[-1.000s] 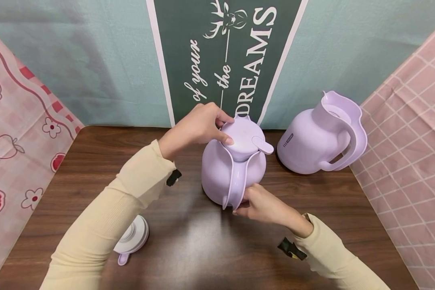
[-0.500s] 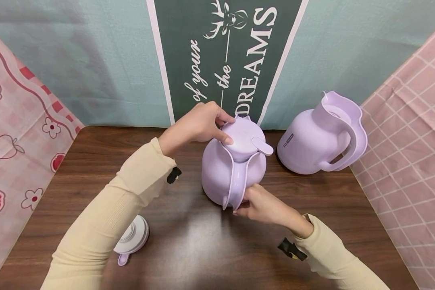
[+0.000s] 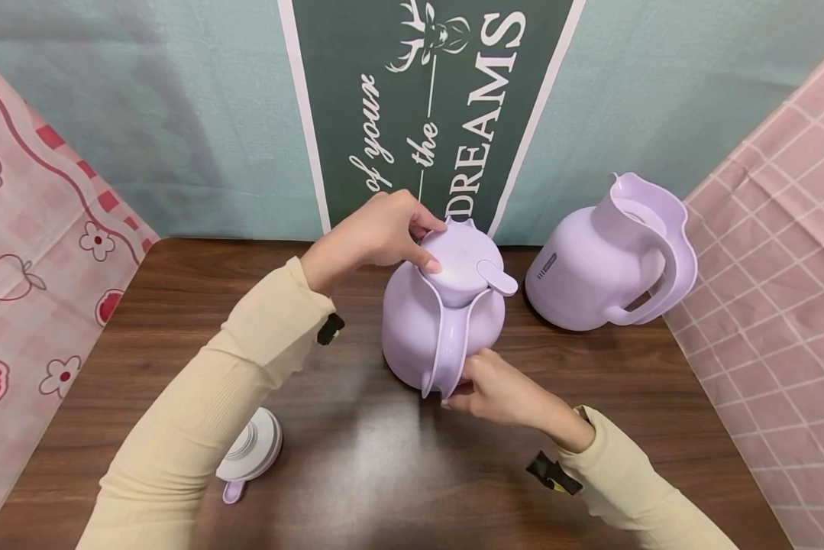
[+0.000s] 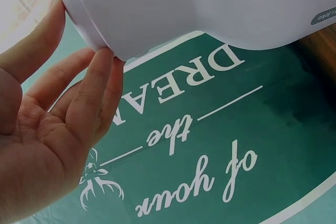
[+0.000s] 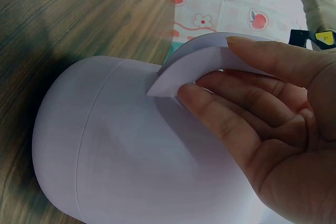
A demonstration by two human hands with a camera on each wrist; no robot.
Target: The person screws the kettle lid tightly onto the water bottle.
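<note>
A lilac thermos jug [image 3: 412,328] stands upright in the middle of the table, its lid [image 3: 463,256] seated in the neck. My left hand [image 3: 380,233] holds the lid's left edge between thumb and fingers. The left wrist view shows that thumb [image 4: 50,19] on one side of the rim and the fingertips on the other. Low on the jug, my right hand [image 3: 497,389] grips the handle [image 3: 450,355]. In the right wrist view the thumb lies on the handle [image 5: 202,61] and the fingers curl under it, beside the jug's body [image 5: 121,145].
A second lilac jug [image 3: 576,267] stands to the right, its spout and handle turned right and no lid on its mouth. Another lid [image 3: 253,451], white underside up with a lilac tab, lies at front left, partly behind the left sleeve. Cloth-covered walls border the wooden table [image 3: 384,473].
The left hand and wrist have shifted up very slightly. Both hands keep their hold, and the jug and lid look unmoved.
</note>
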